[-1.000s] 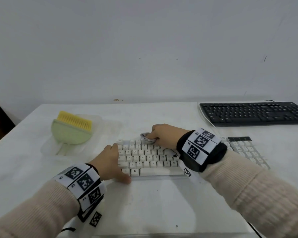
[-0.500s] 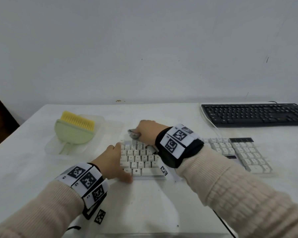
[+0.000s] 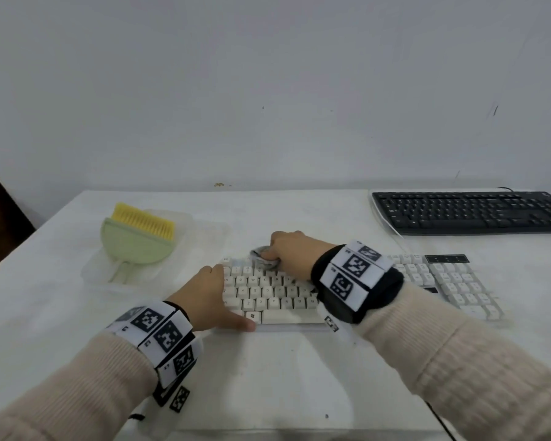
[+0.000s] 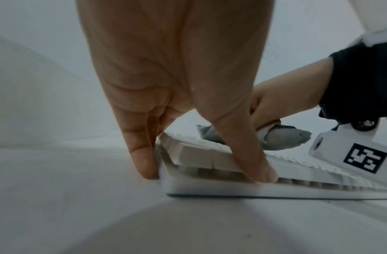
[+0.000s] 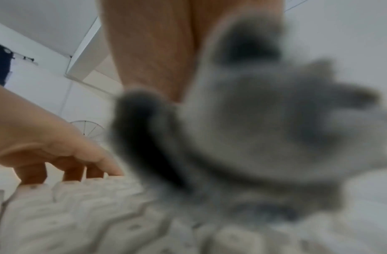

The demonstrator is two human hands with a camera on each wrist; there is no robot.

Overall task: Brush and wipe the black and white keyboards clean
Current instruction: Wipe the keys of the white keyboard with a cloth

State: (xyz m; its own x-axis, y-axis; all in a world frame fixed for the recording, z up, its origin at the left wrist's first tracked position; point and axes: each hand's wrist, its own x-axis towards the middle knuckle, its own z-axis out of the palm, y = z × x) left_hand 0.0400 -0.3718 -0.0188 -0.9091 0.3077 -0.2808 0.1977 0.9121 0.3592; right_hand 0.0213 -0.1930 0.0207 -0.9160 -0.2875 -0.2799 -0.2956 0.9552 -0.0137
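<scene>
Grey cloth (image 3: 263,259) sits bunched in the right hand (image 3: 295,251), fingers curled round it, pressed on the top rows of the white keyboard (image 3: 269,294). At that keyboard's left end the left hand (image 3: 209,296) braces it — fingers straight, thumb along the front edge. Beyond its right end lies the black keyboard (image 3: 471,213); off its left end, a yellow-bristled brush (image 3: 139,235).
</scene>
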